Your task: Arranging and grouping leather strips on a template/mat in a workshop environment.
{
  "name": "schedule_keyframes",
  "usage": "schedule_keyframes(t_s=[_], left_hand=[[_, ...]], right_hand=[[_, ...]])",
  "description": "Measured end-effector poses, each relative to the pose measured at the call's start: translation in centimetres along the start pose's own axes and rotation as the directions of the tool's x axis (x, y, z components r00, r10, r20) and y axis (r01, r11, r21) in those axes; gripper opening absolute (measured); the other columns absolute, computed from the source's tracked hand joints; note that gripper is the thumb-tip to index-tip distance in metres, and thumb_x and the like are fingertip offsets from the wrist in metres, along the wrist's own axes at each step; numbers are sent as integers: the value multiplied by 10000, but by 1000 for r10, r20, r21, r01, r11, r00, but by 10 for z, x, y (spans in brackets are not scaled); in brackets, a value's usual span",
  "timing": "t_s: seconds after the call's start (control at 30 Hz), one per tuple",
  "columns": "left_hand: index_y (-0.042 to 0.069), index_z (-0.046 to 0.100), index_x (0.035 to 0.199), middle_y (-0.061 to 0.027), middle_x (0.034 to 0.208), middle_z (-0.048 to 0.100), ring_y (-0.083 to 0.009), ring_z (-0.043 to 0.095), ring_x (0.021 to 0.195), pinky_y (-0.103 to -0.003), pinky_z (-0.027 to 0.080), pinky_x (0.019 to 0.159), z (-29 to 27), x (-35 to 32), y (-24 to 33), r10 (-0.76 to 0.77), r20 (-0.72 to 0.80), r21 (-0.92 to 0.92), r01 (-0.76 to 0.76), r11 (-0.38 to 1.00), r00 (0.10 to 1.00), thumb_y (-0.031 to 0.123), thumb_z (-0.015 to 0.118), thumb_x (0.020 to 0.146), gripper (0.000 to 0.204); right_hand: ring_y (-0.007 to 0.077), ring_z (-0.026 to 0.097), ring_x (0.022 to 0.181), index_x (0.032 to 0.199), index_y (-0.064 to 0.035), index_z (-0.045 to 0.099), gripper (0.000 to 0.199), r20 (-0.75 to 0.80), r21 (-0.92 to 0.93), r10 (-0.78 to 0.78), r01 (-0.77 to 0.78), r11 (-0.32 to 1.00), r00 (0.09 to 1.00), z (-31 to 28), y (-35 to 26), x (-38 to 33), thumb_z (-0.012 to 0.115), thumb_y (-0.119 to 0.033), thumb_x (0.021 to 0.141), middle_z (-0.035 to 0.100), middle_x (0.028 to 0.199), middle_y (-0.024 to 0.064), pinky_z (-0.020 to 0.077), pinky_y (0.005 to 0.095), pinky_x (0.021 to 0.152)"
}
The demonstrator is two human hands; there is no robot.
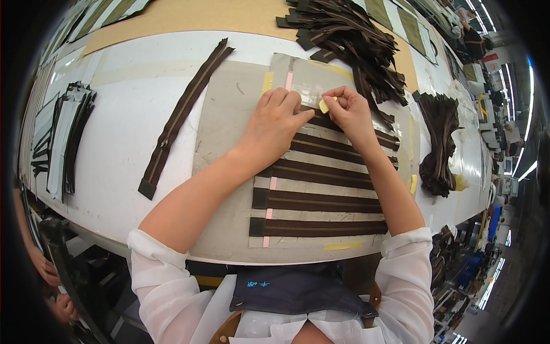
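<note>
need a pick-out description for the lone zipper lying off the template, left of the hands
Start at the grey template board in the middle of the white table, where brown zippers lie in parallel rows. Left of the board, one brown zipper lies alone on the bare table. Unlike the rows, it runs diagonally, apart from both hands.

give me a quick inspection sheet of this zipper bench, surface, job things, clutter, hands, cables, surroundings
surface: white table with a grey template board lying on it
job's things: five brown zippers lie in parallel rows on the board; a small pale yellow chalk piece sits at the top row
clutter: one loose zipper left of the board; zipper pile at the far edge; zipper bundle on the right; stack of grey strips on the left
grippers: left hand presses flat on the top zipper; right hand pinches the chalk piece
cables: nothing seen
surroundings: factory floor with more benches on the right; another person's hand at lower left
</note>
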State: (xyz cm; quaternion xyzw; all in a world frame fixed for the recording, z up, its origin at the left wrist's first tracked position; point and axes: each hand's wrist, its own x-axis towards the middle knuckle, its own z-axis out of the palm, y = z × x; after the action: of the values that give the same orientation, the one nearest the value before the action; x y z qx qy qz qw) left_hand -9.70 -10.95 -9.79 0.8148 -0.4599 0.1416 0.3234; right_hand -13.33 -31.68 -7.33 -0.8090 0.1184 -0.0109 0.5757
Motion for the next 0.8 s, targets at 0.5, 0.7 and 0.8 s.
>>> schedule_keyframes(t_s=[0.5,0.7,0.8], left_hand=[[100,737,1089,-62,987,550,-252,525,1025,-386,411,983,0,-1,-1,2,-30,-11,-2,1000,1000,-49,599,746,399],[104,736,1094,-62,988,553,-253,524,1027,-387,406,989,1,-1,-1,3,-21,-5,-3,1000,1000,-53,599,747,405],[106,736,1098,-62,989,554,-252,524,1029,-387,405,990,0,-3,-2,-8,-16,6,8,1000,1000,-53,597,749,408]], right_hand=[[-9,449,599,987,9,615,82,69,-7,26,-25,1000,997,9,-3,-30,621,-69,963,581,688,-45,341,170,535],[-10,412,585,976,10,618,88,44,-51,-1,4,999,999,10,3,-29,630,-74,952,558,663,-60,316,178,527],[-4,488,617,1016,7,608,95,89,-96,15,-6,995,996,10,2,-29,625,-76,973,593,720,-40,371,163,560]])
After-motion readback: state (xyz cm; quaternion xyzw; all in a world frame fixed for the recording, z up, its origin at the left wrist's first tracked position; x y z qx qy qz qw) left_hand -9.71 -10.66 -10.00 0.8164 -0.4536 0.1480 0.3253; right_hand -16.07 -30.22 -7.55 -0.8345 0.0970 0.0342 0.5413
